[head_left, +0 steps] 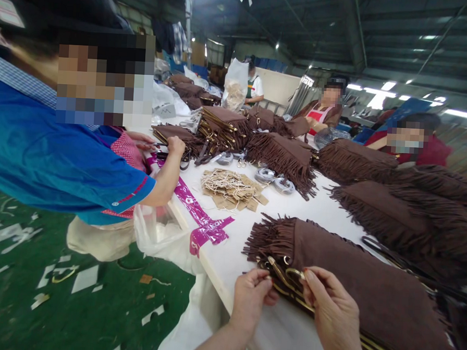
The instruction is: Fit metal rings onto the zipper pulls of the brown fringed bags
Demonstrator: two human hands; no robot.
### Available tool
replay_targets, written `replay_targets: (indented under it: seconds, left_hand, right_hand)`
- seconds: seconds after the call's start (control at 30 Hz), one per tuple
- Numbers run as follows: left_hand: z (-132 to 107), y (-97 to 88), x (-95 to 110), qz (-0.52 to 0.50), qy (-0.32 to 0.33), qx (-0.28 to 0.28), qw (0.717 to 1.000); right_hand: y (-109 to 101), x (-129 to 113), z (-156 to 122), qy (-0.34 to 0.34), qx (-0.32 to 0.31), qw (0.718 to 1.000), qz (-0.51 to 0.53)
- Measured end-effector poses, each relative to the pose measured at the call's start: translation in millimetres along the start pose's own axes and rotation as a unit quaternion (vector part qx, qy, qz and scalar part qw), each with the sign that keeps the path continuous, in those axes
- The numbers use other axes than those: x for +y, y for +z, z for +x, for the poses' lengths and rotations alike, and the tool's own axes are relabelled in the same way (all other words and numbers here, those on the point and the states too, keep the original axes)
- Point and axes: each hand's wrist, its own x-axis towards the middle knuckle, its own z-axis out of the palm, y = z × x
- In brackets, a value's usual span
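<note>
A brown fringed bag (342, 254) with gold zips along its near edge lies on the white table (237, 248) in front of me. At the bag's fringed left corner, my right hand (330, 305) pinches a narrow gold-coloured curved strip (292, 272) between thumb and forefinger. My left hand (252, 296) is closed in a pinch beside the zip ends, just left of the right hand. What its fingertips hold is too small to make out. Small metal rings show at the bag's corner between the two hands.
Brown kraft tags (232, 190) with white strings lie piled mid-table, beside coiled grey straps (283, 185). More fringed bags (407, 210) are stacked right and behind. A co-worker in blue (62, 150) handles dark straps at left. Purple tape (210, 231) marks the table edge.
</note>
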Motion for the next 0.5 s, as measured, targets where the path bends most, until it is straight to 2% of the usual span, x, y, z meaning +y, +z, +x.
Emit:
replay_targets:
  seconds: [0.27,0.5]
  left_hand:
    - [5.9,-8.2,5.3,0.014,-0.045,-0.010,0.999]
    - [11.2,-12.8,9.9,0.093,-0.026,-0.017,0.995]
  right_hand:
    - [-1.5,3.7,1.1,0.012,-0.015,1.000,0.009]
    - [-2.6,2.5,0.5,0.015,-0.016,1.000,0.007]
